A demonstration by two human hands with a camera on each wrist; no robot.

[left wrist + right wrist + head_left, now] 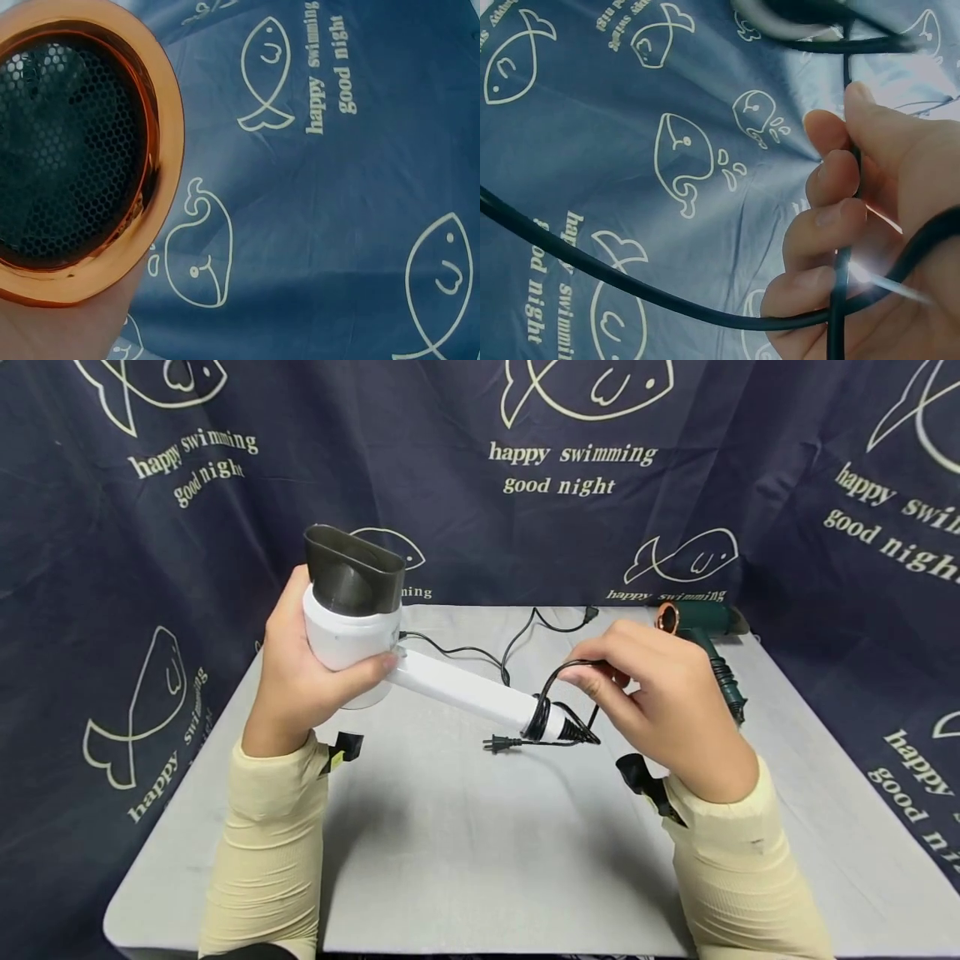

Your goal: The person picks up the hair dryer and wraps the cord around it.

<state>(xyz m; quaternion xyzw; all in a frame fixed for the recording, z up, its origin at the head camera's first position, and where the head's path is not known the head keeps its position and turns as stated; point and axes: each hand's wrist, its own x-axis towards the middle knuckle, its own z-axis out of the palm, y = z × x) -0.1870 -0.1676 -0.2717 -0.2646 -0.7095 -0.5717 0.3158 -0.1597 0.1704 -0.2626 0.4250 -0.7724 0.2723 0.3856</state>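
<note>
My left hand grips a white hair dryer round its barrel, thumb at the joint with the handle. A dark concentrator nozzle points up from it. The handle slants down to the right, with black cord wound round its end. My right hand pinches the black power cord between thumb and fingers; in the right wrist view the cord also crosses the palm. A two-pin plug hangs below the handle. The left wrist view shows a copper-coloured ring round a dark mesh grille.
A dark green hair dryer with a copper rim lies at the table's back right. Another black cord runs behind the white dryer to a plug at the back. Dark blue printed curtains surround the pale table.
</note>
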